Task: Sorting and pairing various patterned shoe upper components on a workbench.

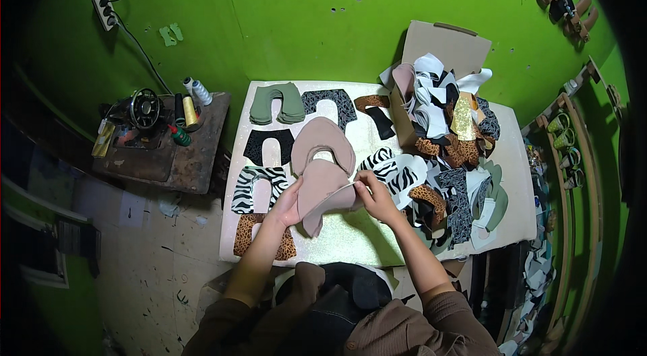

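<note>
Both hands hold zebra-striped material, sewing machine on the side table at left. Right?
Not the pattern: the head view shows the left hand and right hand holding plain pinkish-beige material, not zebra-striped. The sewing machine is on the side table at left, as stated.

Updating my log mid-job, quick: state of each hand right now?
Left hand: closed, holding the dusty-pink cut material by its left side.
Right hand: closed, fingertips at the same material's right edge.

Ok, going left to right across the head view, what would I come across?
Black handwheel, yellow thread spool, zebra-print piece on the table's left, held pink piece, right hand, gold scrap, green sandals.
</note>
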`<state>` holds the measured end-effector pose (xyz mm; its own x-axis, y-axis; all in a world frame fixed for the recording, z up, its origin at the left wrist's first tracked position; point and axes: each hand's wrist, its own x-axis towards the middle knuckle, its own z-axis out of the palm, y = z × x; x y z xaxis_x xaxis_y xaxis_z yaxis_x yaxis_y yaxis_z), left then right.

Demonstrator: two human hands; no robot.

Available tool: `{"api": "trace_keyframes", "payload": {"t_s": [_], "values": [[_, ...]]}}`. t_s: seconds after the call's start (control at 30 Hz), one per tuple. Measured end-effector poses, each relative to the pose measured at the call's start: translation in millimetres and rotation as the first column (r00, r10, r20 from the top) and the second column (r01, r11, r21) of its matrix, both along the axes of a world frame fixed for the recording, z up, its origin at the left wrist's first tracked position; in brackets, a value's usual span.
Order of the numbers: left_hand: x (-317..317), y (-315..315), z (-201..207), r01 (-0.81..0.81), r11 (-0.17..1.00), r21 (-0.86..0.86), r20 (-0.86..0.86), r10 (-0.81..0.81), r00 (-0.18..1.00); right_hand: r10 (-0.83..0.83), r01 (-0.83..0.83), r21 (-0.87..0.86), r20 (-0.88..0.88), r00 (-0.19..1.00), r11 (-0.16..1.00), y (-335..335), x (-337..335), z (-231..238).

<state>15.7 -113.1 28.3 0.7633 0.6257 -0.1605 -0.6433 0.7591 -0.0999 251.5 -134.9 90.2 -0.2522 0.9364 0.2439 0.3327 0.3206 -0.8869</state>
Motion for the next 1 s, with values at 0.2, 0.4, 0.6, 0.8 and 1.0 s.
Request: {"api": "trace_keyframes", "payload": {"t_s": [0.2, 0.4, 0.6, 0.8, 1.0], "values": [[0, 1, 7, 0.055, 0.984, 0.171, -0.335, 0.005, 0.942, 0.07, -0.074, -0.047, -0.077, 0.995, 0.996, -7, 6, 27], [11, 0, 30, 0.056, 0.977, 0.206, -0.534, 0.064, 0.843, 0.085, -0.082, 0.057, -0.05, 0.995, 0.995, 5, 0, 40], [21, 0, 36, 0.174, 0.932, 0.319, -0.528, 0.023, 0.849, -0.036, 0.035, -0.014, -0.06, 0.998, 0.999, 21, -18, 18], [24, -6, 44, 0.242, 0.89, 0.387, -0.543, 0.008, 0.84, -0.117, 0.116, -0.04, -0.022, 0.993, 0.992, 29, -26, 13], [24, -6, 40, 0.236, 0.902, 0.361, -0.516, -0.018, 0.856, -0.188, 0.187, 0.024, 0.096, 0.977, 0.982, 35, -19, 5]]}}
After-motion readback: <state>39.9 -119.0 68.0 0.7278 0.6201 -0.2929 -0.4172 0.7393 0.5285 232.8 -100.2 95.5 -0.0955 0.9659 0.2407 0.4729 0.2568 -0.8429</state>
